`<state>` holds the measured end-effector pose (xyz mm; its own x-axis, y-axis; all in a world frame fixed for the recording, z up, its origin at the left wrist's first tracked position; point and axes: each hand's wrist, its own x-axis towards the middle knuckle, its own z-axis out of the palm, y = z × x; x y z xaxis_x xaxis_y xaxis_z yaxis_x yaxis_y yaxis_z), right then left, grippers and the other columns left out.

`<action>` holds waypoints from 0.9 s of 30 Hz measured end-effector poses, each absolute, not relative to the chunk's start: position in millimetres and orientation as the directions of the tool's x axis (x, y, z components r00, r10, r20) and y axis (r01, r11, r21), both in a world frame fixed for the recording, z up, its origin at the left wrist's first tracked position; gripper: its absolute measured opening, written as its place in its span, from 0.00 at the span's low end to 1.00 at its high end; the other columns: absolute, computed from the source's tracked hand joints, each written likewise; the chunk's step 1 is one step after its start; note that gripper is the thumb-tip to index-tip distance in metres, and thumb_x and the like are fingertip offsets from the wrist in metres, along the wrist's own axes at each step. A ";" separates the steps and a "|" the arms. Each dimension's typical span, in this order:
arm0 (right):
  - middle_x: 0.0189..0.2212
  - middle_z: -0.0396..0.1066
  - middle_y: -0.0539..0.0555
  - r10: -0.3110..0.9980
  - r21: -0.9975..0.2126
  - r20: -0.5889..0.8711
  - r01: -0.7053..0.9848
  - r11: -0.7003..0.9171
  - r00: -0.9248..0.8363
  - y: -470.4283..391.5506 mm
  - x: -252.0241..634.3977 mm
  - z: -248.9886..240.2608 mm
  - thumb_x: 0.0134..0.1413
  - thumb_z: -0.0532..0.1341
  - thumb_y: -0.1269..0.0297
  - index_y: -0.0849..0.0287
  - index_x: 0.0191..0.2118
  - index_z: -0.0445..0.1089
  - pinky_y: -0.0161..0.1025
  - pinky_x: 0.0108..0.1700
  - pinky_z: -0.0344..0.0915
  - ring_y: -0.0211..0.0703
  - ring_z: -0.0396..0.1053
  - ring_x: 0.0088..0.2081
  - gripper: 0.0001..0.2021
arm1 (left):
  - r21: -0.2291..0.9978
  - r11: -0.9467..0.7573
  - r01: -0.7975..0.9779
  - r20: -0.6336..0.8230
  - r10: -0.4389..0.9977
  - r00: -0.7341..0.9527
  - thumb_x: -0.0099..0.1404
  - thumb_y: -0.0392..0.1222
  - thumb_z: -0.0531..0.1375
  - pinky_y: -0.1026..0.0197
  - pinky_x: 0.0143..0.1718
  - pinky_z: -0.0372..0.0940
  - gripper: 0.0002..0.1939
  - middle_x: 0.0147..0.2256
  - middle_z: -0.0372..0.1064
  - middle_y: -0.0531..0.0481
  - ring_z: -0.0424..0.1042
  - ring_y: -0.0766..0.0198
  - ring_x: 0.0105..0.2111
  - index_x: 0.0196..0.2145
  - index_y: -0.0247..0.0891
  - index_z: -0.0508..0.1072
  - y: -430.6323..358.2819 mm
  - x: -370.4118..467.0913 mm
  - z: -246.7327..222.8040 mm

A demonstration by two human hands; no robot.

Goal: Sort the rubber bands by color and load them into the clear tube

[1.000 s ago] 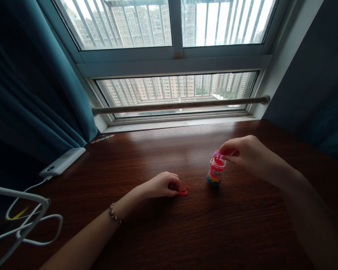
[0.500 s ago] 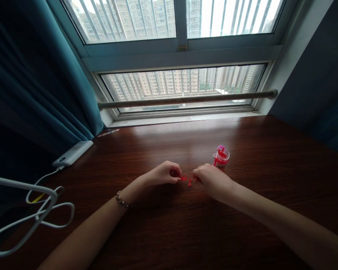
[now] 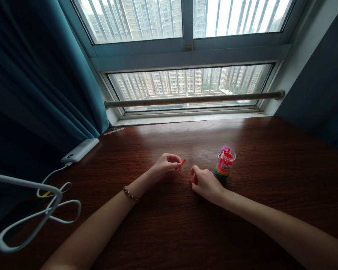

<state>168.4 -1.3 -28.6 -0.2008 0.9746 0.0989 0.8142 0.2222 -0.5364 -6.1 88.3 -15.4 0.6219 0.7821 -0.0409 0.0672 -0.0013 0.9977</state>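
My left hand [image 3: 169, 164] is closed in a pinch, and a thin red strip [image 3: 183, 162] sticks out from its fingertips, tilted up to the right. Just to the right and slightly nearer, my right hand [image 3: 207, 182] is curled with thumb and fingers together. A small red piece [image 3: 191, 180] shows at its fingertips; its exact kind is too small to make out. Behind the right hand stands a small clear jar [image 3: 225, 165] with red, yellow and blue layers inside. Red pieces reach up to its mouth, and something pink sits at its rim.
The dark wooden tabletop [image 3: 157, 232] runs up to the window sill. At the left lie a white power bank [image 3: 80, 150] and a looped white cable [image 3: 64, 202]. A blue curtain [image 3: 81, 86] hangs beside them, and a rail [image 3: 191, 99] crosses the window.
My left hand has lifted away from the right with the red strip. My right hand has come nearer me and closed around the small red piece. The view has shifted slightly.
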 end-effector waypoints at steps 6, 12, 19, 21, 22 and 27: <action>0.24 0.69 0.50 0.977 -0.462 0.109 0.860 0.214 -0.185 -0.9 171.4 -24.0 0.45 0.56 0.70 0.58 0.37 0.58 0.32 0.27 0.53 0.39 0.66 0.26 0.10 | 0.996 0.091 0.011 -0.080 0.801 0.593 0.50 0.39 0.63 0.65 0.29 0.62 0.08 0.24 0.70 0.48 0.67 0.69 0.24 0.26 0.31 0.72 85.8 -2.8 -17.5; 0.24 0.68 0.51 0.972 -0.433 0.065 0.871 0.231 -0.225 0.2 174.2 -21.2 0.39 0.56 0.75 0.59 0.33 0.59 0.32 0.27 0.53 0.39 0.67 0.27 0.11 | 0.984 0.159 -0.085 -0.091 0.842 0.531 0.48 0.38 0.64 0.66 0.27 0.62 0.08 0.24 0.70 0.48 0.68 0.69 0.23 0.25 0.30 0.72 92.2 -2.7 -25.3; 0.21 0.67 0.46 0.963 -0.687 0.208 0.676 0.269 -0.171 3.6 171.1 -22.4 0.38 0.57 0.76 0.57 0.35 0.56 0.31 0.26 0.57 0.36 0.65 0.23 0.15 | 0.950 0.290 -0.113 -0.199 0.845 0.496 0.46 0.37 0.65 0.66 0.28 0.64 0.10 0.26 0.71 0.48 0.69 0.69 0.24 0.27 0.30 0.71 89.1 0.6 -29.2; 0.23 0.67 0.47 0.962 -0.811 0.263 0.522 0.265 -0.080 4.3 169.5 -19.9 0.41 0.58 0.72 0.57 0.34 0.55 0.31 0.27 0.60 0.36 0.66 0.24 0.13 | 0.946 0.304 -0.115 -0.203 0.828 0.522 0.47 0.37 0.65 0.66 0.29 0.64 0.09 0.25 0.70 0.47 0.69 0.68 0.24 0.27 0.30 0.71 81.9 4.3 -28.7; 0.24 0.68 0.47 0.962 -0.868 0.270 0.425 0.257 -0.032 4.6 169.0 -18.6 0.42 0.59 0.69 0.57 0.34 0.55 0.32 0.28 0.62 0.36 0.67 0.25 0.12 | 0.945 0.306 -0.120 -0.197 0.819 0.540 0.47 0.37 0.65 0.66 0.29 0.64 0.09 0.25 0.70 0.47 0.69 0.68 0.24 0.27 0.30 0.71 77.3 6.6 -28.0; 0.26 0.69 0.50 0.978 -0.980 0.195 0.050 0.192 0.077 5.9 169.0 -14.0 0.41 0.62 0.64 0.58 0.31 0.57 0.36 0.32 0.66 0.40 0.69 0.29 0.13 | 0.942 0.287 -0.176 -0.137 0.805 0.577 0.48 0.38 0.65 0.67 0.28 0.61 0.08 0.24 0.70 0.49 0.67 0.70 0.24 0.26 0.30 0.72 53.2 18.3 -21.2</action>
<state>169.0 5.9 -14.0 0.0770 0.9777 0.1952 0.0504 0.1917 -0.9802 18.3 53.2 -21.2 0.5767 0.8053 -0.1375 -0.1763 0.2869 0.9416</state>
